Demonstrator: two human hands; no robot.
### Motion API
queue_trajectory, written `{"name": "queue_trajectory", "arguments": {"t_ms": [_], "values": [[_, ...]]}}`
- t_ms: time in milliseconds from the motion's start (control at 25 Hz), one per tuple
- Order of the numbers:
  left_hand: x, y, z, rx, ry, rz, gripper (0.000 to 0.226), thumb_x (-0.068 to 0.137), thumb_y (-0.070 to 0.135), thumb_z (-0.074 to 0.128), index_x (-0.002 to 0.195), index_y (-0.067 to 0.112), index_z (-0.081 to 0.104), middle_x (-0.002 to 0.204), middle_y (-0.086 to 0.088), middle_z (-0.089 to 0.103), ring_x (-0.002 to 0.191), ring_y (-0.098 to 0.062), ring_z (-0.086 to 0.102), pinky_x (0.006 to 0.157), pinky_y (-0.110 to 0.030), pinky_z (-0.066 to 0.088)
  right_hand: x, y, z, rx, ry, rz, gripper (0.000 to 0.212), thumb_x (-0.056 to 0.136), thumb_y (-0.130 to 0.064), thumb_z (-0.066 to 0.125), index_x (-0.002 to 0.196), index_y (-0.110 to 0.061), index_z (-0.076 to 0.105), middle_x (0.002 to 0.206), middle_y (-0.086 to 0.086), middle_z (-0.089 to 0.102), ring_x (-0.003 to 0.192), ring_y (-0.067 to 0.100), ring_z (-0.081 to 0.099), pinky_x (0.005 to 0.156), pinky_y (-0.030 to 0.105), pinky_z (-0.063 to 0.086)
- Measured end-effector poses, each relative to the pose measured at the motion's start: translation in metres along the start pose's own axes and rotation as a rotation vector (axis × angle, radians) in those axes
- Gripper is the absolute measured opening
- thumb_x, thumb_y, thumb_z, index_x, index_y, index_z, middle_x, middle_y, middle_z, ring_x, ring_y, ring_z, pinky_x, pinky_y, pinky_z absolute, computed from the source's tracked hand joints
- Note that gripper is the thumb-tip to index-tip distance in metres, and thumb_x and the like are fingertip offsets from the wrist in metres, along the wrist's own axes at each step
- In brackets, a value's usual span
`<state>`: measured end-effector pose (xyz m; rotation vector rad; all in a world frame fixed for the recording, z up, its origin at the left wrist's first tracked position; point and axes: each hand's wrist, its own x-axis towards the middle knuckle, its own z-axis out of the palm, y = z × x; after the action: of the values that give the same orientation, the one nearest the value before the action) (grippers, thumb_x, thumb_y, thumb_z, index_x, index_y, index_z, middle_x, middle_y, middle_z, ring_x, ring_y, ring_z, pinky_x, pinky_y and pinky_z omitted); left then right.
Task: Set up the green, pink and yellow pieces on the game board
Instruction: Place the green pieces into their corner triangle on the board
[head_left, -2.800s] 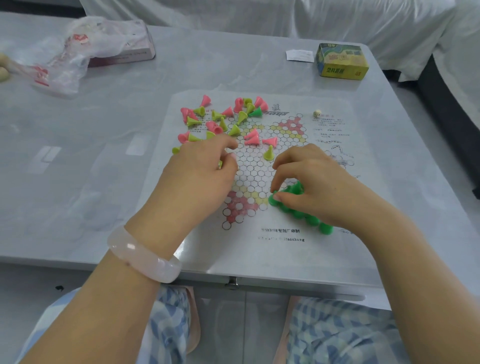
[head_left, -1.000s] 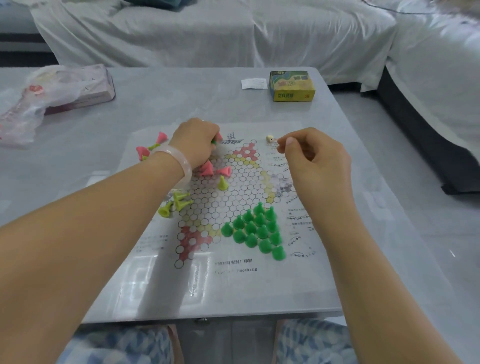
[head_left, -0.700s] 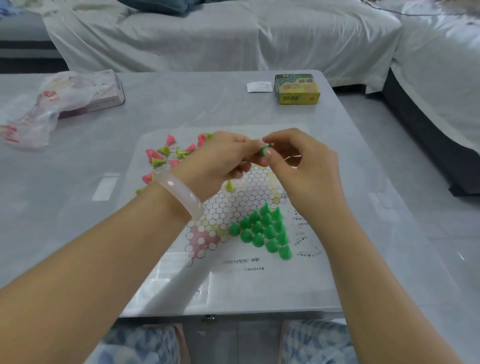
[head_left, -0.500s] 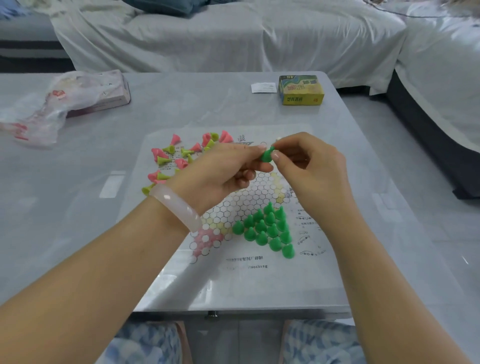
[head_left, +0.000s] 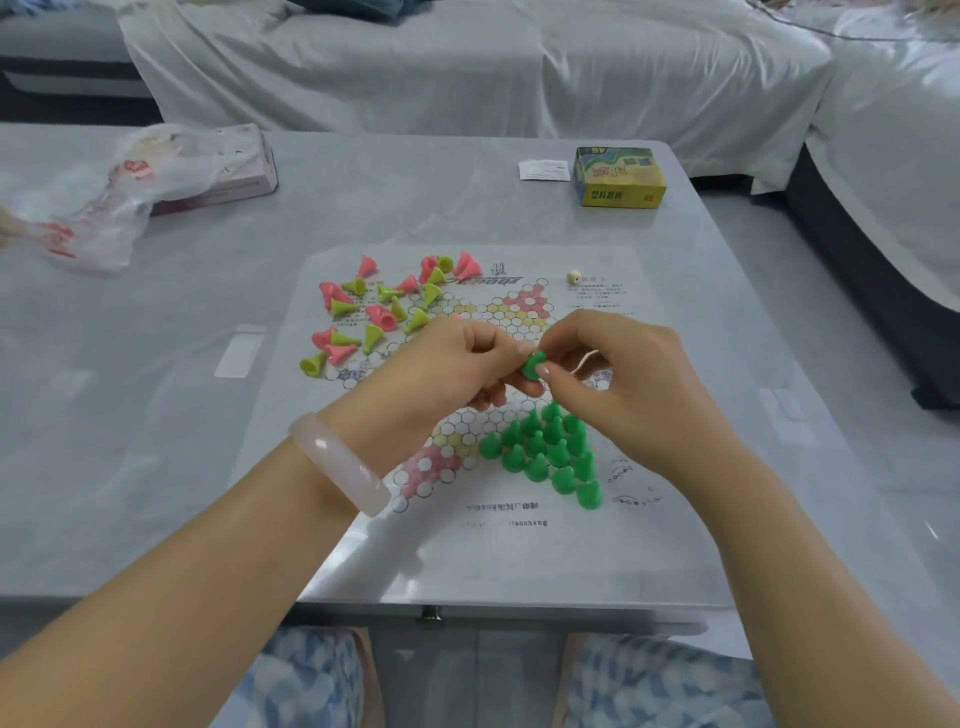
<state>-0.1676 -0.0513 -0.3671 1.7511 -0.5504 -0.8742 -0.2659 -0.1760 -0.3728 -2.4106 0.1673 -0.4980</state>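
The paper game board (head_left: 509, 545) lies flat on the grey table. Several green cone pieces (head_left: 545, 452) stand in a triangle on its near right corner. Loose pink pieces (head_left: 382, 314) and yellow-green pieces (head_left: 343, 307) lie tipped over in a heap at the board's far left. Above the board's middle, my left hand (head_left: 447, 364) and my right hand (head_left: 623, 384) meet, and both pinch one green piece (head_left: 534, 364) between their fingertips. My left wrist wears a pale bangle.
A small die (head_left: 573, 277) sits on the board's far right. A yellow-green box (head_left: 618, 176) and a paper slip (head_left: 543, 170) lie at the table's far right. A plastic bag over a pink box (head_left: 156, 176) lies far left. A covered sofa stands behind.
My left hand came back from the loose heap with a green piece and met my right hand over the board. Both hands sank slightly toward the green triangle.
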Motion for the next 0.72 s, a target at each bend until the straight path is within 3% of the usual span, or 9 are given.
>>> {"name": "queue_trajectory", "arguments": {"t_ms": [120,200,280,400,520,720], "values": [[-0.014,-0.008,-0.013,0.11,0.173,0.036,0.014,0.087,0.026,0.056,0.088,0.016,0.067,0.069,0.011,0.069,0.054,0.001,0.053,0.055,-0.014,0.045,0.0,0.002,-0.001,0.011,0.014,0.01,0.004,0.081,-0.013,0.061,0.082,-0.017,0.062,0.075,-0.007,0.063,0.073,0.008,0.059,0.07,0.023,0.052],[-0.017,-0.017,-0.034,0.365,0.431,0.102,0.01,0.088,0.025,0.055,0.088,0.022,0.065,0.078,0.014,0.064,0.067,-0.001,0.054,0.063,-0.014,0.04,0.002,0.011,-0.008,0.067,0.103,0.136,0.007,0.081,-0.01,0.06,0.081,-0.017,0.062,0.075,-0.012,0.064,0.074,0.004,0.059,0.07,0.014,0.05],[-0.017,-0.029,-0.055,0.656,0.565,0.151,0.013,0.089,0.022,0.054,0.094,0.022,0.066,0.085,0.011,0.06,0.074,-0.008,0.052,0.069,-0.02,0.035,0.002,0.023,-0.013,0.051,0.11,0.234,0.008,0.081,-0.01,0.06,0.081,-0.018,0.063,0.074,-0.017,0.063,0.075,-0.002,0.06,0.068,0.006,0.046],[-0.008,-0.045,-0.066,0.837,0.453,0.184,0.021,0.089,0.026,0.054,0.103,0.017,0.066,0.091,0.007,0.053,0.077,-0.012,0.046,0.073,-0.024,0.031,0.0,0.038,-0.007,-0.033,-0.03,0.3,0.007,0.081,-0.015,0.062,0.081,-0.021,0.064,0.075,-0.015,0.063,0.077,0.002,0.06,0.068,0.005,0.042],[-0.003,-0.051,-0.065,0.93,0.315,0.182,0.028,0.086,0.034,0.057,0.108,0.019,0.063,0.093,0.008,0.051,0.079,-0.012,0.044,0.073,-0.025,0.033,-0.001,0.044,-0.001,-0.069,-0.117,0.306,0.009,0.08,-0.016,0.064,0.079,-0.025,0.064,0.082,-0.007,0.064,0.082,0.011,0.058,0.074,0.017,0.042],[-0.001,-0.052,-0.063,0.978,0.316,0.175,0.026,0.085,0.028,0.06,0.108,0.017,0.062,0.09,0.006,0.049,0.081,-0.013,0.044,0.073,-0.026,0.035,-0.002,0.047,-0.001,-0.132,-0.153,0.261,0.008,0.08,-0.017,0.064,0.08,-0.025,0.065,0.088,-0.004,0.063,0.082,0.01,0.056,0.074,0.019,0.04]]}}
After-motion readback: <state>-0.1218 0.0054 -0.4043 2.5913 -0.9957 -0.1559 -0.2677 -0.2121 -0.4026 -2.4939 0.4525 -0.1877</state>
